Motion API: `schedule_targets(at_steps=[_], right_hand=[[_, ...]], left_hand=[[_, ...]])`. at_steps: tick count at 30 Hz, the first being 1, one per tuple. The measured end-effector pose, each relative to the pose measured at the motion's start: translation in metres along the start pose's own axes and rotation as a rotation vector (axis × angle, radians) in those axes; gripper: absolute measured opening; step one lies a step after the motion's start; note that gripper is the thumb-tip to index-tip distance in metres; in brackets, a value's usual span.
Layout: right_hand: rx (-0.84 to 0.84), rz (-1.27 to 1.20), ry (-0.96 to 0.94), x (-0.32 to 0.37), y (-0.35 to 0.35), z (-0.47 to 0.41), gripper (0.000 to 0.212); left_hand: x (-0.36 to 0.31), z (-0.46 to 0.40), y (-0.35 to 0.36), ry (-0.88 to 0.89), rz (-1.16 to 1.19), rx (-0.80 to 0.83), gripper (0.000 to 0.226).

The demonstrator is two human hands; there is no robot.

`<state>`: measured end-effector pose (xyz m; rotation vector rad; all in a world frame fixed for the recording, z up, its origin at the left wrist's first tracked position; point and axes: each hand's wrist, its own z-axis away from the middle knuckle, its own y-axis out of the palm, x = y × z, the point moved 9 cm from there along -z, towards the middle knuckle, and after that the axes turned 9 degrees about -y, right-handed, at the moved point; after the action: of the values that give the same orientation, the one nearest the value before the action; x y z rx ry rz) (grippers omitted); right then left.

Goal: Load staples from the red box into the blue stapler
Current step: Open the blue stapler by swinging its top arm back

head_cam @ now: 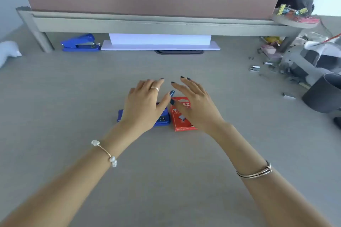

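Note:
A blue stapler [163,119] lies on the grey desk [73,97] near the middle, mostly hidden under my left hand [145,103]. That hand hovers over it with fingers spread, holding nothing. Right beside the stapler lies the red staple box [180,119], flat and partly covered by my right hand [195,105]. My right hand is also spread open above the box, its thumb near the box's far left corner. Whether either hand touches its object I cannot tell.
A second blue stapler [80,42] sits at the back left under a grey shelf [147,24]. White paper sheets [160,42] lie under the shelf's middle. Loose staple strips [255,68] and clutter lie at the right, beside a dark cylinder [324,94].

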<state>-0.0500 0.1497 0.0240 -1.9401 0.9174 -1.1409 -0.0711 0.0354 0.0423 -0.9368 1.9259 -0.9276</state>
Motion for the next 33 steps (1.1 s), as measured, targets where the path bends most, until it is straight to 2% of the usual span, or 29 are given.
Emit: schedule_targets(at_steps=[2,6,10,15,19,22,27,30,33], right_hand=[[-0.038,0.004,-0.018,0.003,-0.001,0.008,0.046],[-0.005,-0.019,-0.020,0.003,0.008,0.022,0.046],[0.000,-0.010,-0.033,0.001,0.009,0.026,0.045],[0.028,-0.016,-0.134,0.007,0.016,0.031,0.038],[0.015,-0.033,-0.202,0.024,0.023,0.032,0.037],[0.012,-0.026,-0.162,0.022,0.027,0.030,0.028],[-0.002,-0.037,-0.109,0.014,0.031,0.029,0.023],[-0.006,-0.058,-0.130,0.014,0.031,0.029,0.015],[0.003,-0.088,-0.174,0.016,0.031,0.029,0.010]], left_hand=[[-0.002,0.010,0.003,-0.029,0.053,-0.001,0.058],[-0.007,0.031,0.008,-0.022,0.050,-0.023,0.054],[-0.004,0.033,0.007,-0.014,0.060,-0.023,0.033],[-0.007,0.042,0.003,0.056,0.024,-0.085,0.034],[-0.010,0.049,-0.002,0.074,0.017,-0.135,0.024],[-0.011,0.052,-0.007,0.077,0.080,-0.139,0.024],[-0.009,0.056,-0.019,-0.004,0.194,-0.214,0.038],[-0.010,0.057,-0.023,0.024,0.216,-0.243,0.031],[0.004,0.053,-0.034,-0.039,0.358,-0.313,0.023]])
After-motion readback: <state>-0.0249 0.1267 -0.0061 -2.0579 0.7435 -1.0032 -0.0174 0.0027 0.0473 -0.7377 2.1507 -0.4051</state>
